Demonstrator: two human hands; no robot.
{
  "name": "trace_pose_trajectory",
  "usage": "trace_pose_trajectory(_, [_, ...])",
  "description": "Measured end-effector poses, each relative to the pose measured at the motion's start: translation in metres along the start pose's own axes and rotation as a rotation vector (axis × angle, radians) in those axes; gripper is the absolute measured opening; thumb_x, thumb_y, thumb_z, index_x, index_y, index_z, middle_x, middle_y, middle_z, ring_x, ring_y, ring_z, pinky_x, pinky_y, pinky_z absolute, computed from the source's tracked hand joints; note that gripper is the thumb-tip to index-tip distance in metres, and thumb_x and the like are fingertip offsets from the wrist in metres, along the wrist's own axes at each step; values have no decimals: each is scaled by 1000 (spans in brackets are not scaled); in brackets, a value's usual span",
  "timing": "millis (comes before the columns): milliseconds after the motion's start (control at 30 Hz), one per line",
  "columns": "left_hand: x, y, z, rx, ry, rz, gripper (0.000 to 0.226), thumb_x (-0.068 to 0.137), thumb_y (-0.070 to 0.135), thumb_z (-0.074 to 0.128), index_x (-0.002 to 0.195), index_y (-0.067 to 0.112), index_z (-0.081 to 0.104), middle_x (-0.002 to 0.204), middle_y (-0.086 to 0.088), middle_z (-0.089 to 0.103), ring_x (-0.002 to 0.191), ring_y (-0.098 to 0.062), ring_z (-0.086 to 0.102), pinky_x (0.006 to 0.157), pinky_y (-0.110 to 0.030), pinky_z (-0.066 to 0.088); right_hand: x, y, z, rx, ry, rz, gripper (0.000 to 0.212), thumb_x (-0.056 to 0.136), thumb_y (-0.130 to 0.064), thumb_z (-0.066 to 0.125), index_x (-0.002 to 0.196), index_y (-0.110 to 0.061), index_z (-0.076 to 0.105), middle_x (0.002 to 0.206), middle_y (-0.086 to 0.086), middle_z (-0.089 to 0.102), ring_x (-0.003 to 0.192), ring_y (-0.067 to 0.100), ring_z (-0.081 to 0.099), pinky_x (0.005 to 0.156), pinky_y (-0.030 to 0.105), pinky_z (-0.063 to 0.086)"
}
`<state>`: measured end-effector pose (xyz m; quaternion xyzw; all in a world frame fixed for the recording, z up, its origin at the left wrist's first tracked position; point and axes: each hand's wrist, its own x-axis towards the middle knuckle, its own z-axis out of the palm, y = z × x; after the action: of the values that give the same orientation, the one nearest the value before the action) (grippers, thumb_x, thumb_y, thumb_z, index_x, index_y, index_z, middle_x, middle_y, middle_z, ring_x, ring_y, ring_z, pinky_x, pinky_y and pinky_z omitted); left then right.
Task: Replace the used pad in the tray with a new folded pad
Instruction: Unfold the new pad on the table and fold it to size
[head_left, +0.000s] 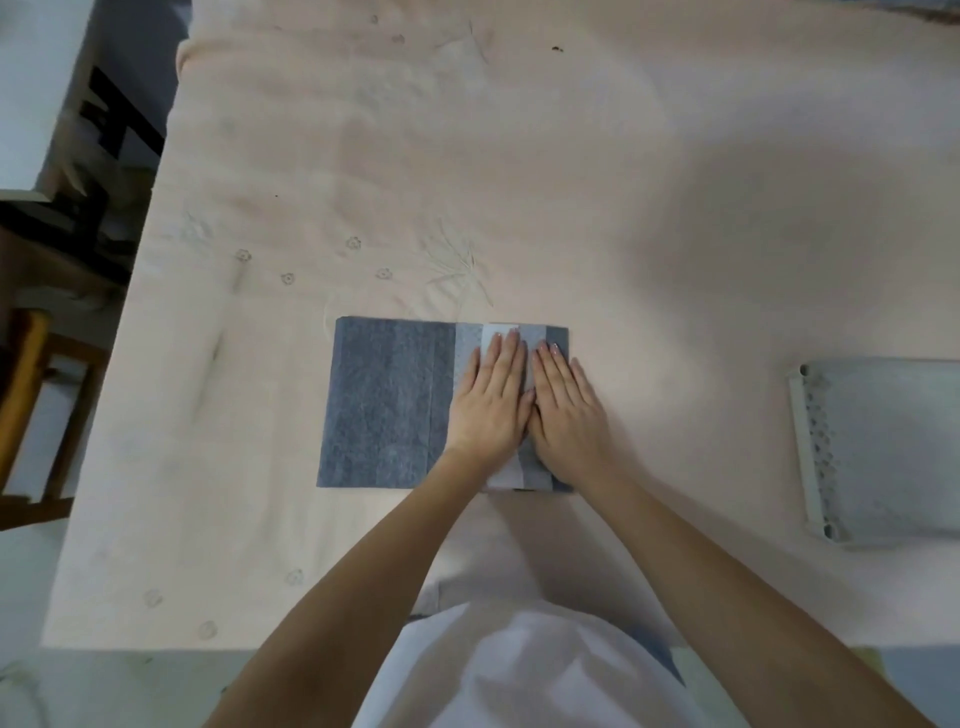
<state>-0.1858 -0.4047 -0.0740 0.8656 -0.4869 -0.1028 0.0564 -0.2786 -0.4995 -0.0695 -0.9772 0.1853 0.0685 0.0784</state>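
Flat hands, left hand and right hand, press the pad at frame centre, gripping nothing; tray lies far right, nearer the right.

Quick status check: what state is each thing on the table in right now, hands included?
Pad: folded, lying flat on the tablecloth, not yet in the tray.
Left hand: flat, fingers straight, pressing the pad's right part.
Right hand: flat, fingers straight, pressing the pad beside the left hand.
Tray: on the table at the right, apart from the pad; holds a pale liner or pad, condition unclear.
Tablecloth: spread, faintly stained.
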Motion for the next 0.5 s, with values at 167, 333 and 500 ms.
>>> trace_pose_trajectory(167, [0,-4,12,20,-22,-57,63,98,42,6,148,4,13,157,-11,10,146,-24,4,119,-44,5,1,1,6,-14,-23,18,58,98,-29,11,147,0,21,156,15,19,145,26,15,119,45,17])
trace_pose_trajectory(333, [0,-2,8,-15,-32,-55,64,97,41,1,149,5,9,158,-11,7,146,-24,1,120,-42,-1,1,1,5,-54,-20,12,59,98,-30,8,148,1,17,156,16,18,146,26,12,119,45,13])
trace_pose_trajectory(500, [-16,6,-1,5,58,-33,60,98,37,15,146,2,26,154,-14,23,143,-27,19,118,-47,13,-17,-1,2,-46,43,36,58,99,-31,16,146,3,20,154,20,21,144,32,18,116,50,22])
